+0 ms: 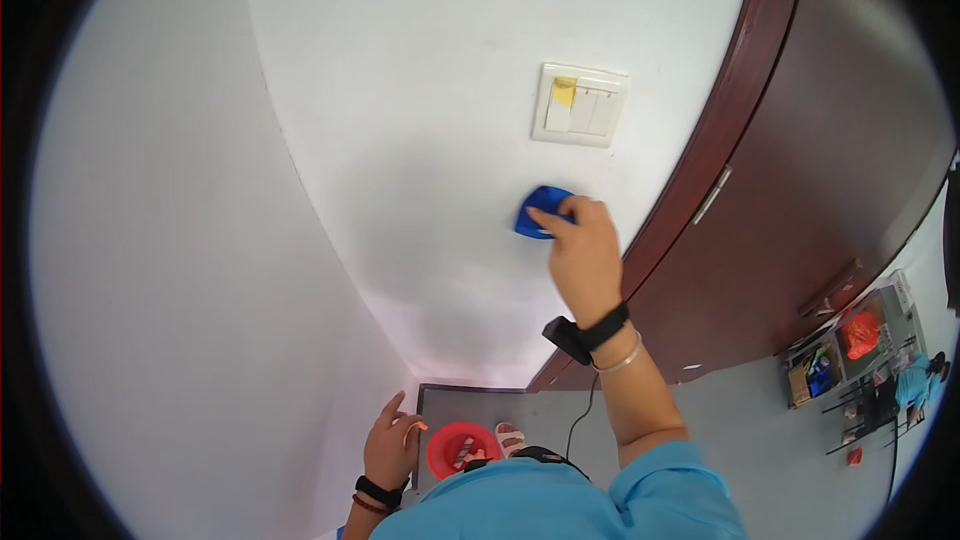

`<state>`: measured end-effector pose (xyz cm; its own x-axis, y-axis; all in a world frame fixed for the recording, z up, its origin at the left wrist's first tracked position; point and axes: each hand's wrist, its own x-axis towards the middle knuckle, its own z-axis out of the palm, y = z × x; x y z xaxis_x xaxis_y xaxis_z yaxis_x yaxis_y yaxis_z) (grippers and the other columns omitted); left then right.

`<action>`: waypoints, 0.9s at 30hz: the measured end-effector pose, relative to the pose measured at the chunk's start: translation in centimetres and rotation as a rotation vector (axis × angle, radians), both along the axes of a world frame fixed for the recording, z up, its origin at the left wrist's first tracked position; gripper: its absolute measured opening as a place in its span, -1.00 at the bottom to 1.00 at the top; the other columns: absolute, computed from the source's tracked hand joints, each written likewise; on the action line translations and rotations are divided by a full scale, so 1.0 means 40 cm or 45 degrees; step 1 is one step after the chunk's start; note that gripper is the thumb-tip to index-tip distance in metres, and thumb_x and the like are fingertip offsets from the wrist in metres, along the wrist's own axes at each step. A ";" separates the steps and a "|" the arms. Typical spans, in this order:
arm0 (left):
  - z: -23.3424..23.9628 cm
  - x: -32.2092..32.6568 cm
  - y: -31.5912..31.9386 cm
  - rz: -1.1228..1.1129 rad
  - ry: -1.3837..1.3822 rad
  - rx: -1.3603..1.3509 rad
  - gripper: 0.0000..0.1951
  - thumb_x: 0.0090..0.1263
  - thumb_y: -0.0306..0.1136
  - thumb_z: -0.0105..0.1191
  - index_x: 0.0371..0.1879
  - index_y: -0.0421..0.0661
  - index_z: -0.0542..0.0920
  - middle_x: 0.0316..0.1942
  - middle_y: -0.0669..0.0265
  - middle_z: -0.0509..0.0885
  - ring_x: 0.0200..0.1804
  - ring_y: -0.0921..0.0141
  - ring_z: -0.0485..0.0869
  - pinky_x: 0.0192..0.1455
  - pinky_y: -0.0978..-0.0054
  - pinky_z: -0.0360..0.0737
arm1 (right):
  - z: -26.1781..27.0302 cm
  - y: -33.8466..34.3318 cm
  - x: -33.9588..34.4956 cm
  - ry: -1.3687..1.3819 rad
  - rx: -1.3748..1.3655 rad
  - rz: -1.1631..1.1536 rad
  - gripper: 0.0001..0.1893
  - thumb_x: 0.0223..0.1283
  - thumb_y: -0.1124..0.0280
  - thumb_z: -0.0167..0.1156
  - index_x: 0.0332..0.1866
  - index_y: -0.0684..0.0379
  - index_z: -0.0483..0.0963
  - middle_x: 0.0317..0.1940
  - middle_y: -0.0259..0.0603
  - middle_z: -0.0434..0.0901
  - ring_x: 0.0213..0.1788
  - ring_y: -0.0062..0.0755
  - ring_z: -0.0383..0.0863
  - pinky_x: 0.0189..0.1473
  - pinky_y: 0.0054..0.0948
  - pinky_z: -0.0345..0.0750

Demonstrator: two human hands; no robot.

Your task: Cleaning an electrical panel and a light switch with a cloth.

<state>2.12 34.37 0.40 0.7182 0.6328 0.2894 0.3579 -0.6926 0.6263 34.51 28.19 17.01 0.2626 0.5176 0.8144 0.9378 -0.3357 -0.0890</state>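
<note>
My right hand [589, 247] grips a piece of blue cloth [544, 202] against the white wall [427, 90], with the fingers pinching its right side. Just above it is a white light switch plate [580, 106] with several rockers; yellow tape [564, 91] covers part of the left one. Lower down, near the left wall, my left hand [390, 442] hangs with its index finger stretched out. A small orange and white strip [416, 427] shows between its thumb and curled fingers; what exactly it is, I cannot tell.
A red plastic basket [459, 429] with scraps inside stands on the grey floor by my feet. The dark red door [795, 165] and its frame [712, 135] rise at right. Beyond are shelves [840, 352] and a seated person [911, 382]. A black cable [576, 420] hangs below my right arm.
</note>
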 end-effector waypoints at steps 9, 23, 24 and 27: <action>-0.002 0.061 -0.007 -0.075 -0.040 0.033 -0.90 0.19 -0.58 0.12 -0.33 -0.18 0.65 0.12 0.11 0.57 -0.14 0.25 0.67 -0.11 0.38 0.61 | 0.283 0.020 0.006 -0.397 0.524 0.066 -0.60 -0.06 0.63 0.15 -0.07 0.01 0.64 -0.26 -0.25 0.48 -0.16 -0.24 0.44 -0.14 -0.35 0.43; -0.005 0.120 -0.025 -0.263 0.112 0.076 -0.94 0.25 -0.52 0.13 -0.35 -0.15 0.66 0.08 0.17 0.59 -0.22 0.26 0.67 -0.17 0.38 0.62 | 0.038 -0.067 0.033 0.173 0.179 -0.195 -0.34 -0.06 0.66 0.18 0.28 0.00 0.42 -0.23 -0.22 0.41 -0.32 -0.29 0.51 -0.38 -0.40 0.52; 0.004 0.118 -0.022 -0.254 0.125 0.083 -0.93 0.25 -0.52 0.13 -0.33 -0.15 0.65 0.08 0.16 0.59 -0.23 0.25 0.67 -0.16 0.37 0.61 | 0.021 -0.069 0.019 0.232 0.132 -0.178 -0.36 -0.07 0.66 0.18 0.25 -0.01 0.46 -0.24 -0.24 0.41 -0.34 -0.30 0.51 -0.40 -0.40 0.52; 0.004 0.124 -0.008 -0.248 0.044 0.183 -0.92 0.25 -0.52 0.13 -0.31 -0.14 0.65 0.09 0.16 0.58 -0.23 0.22 0.66 -0.17 0.36 0.61 | 0.032 -0.073 -0.006 0.419 0.121 -0.126 -0.45 -0.10 0.67 0.17 0.10 0.00 0.57 -0.26 -0.27 0.43 -0.41 -0.34 0.50 -0.41 -0.40 0.52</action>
